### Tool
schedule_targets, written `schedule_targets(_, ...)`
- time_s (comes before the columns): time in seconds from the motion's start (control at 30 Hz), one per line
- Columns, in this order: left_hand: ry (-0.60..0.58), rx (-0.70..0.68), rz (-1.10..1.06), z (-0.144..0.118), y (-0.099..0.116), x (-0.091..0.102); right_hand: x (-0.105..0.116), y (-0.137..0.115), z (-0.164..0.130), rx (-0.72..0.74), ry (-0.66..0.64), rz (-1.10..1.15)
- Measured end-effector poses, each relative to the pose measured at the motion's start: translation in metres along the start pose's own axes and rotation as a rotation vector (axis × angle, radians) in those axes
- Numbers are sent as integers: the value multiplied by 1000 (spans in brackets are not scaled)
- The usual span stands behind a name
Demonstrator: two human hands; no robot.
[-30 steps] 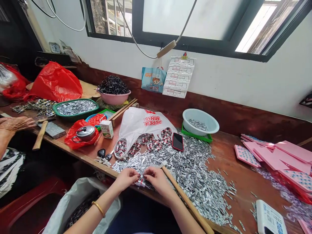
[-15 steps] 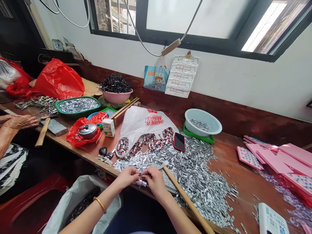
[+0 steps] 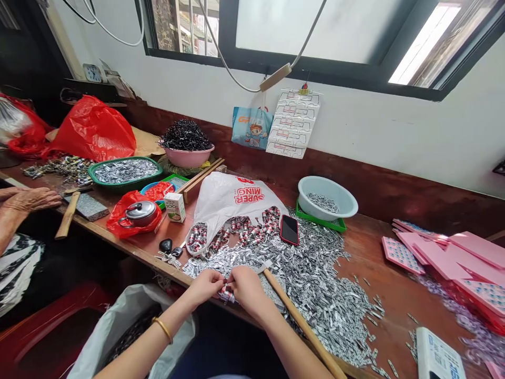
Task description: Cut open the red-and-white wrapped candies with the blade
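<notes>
Both hands meet at the table's front edge, fingertips nearly touching. My left hand [image 3: 205, 287] is closed in a pinch at a small red, white and silvery piece [image 3: 226, 293], which hangs just under the fingertips. My right hand [image 3: 245, 287] is also closed, its fingertips turned away behind the knuckles, so what they grip is hidden. Close by on the right, a hammer [image 3: 303, 321] with a wooden handle lies over a grey stone block [image 3: 273, 287]. Flat metal pieces [image 3: 327, 295] are heaped around it. More red, white and black pieces [image 3: 252, 231] spill from a white plastic bag [image 3: 236, 192].
A phone [image 3: 289, 230] lies on the metal heap, before a pale blue basin [image 3: 328, 197]. Keys [image 3: 170, 258] and a lidded metal pot [image 3: 140, 212] are on the left. A co-worker's hands [image 3: 31, 200] rest at far left. Below stands an open white sack [image 3: 134, 310].
My right hand has turned over slightly, its knuckles now covering more of the fingertips. My left hand stays almost in place. The view has shifted a little.
</notes>
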State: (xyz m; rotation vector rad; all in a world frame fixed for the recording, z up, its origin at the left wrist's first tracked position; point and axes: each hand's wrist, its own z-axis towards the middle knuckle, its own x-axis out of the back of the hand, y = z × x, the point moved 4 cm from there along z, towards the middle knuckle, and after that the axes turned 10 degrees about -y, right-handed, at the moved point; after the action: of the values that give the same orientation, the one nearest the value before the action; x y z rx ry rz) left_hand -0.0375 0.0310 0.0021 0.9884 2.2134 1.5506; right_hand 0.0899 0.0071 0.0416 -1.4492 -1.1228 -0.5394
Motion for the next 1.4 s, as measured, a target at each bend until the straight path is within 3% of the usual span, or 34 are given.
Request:
schedule_targets(0.2, -54, -11, 18, -3, 1, 1, 5, -9, 2, -8, -24, -55)
schedule_targets(0.33, -4, -25, 134, -4, 0, 2, 15, -6, -22, 73, 50, -37)
schedule_targets(0.4, 60, -33, 193, -7, 3, 3, 22, 13, -46, 65, 133, -41)
schedule_targets(0.47, 119, -40, 267, -10, 8, 3, 26, 46, -74, -46, 258, -96)
schedule_targets(0.57, 158, -29, 427, -15, 16, 0, 16, 98, -110, -197, 271, -184)
schedule_targets(0.67, 150, -16, 526, -15, 21, -2, 6, 117, -129, -136, 304, -169)
schedule_targets(0.8, 153, -33, 552, -14, 20, -3, 15, 92, -135, -1, 369, -115)
schedule_targets(0.97, 172, -34, 578, -15, 17, -2, 21, 53, -132, 117, 185, -92)
schedule_targets(1.23, 180, -24, 546, -15, 17, -3, 12, 51, -129, 176, 215, -293)
schedule_targets(1.4, 183, -25, 530, -17, 17, -4, 16, 50, -133, 179, 233, -281)
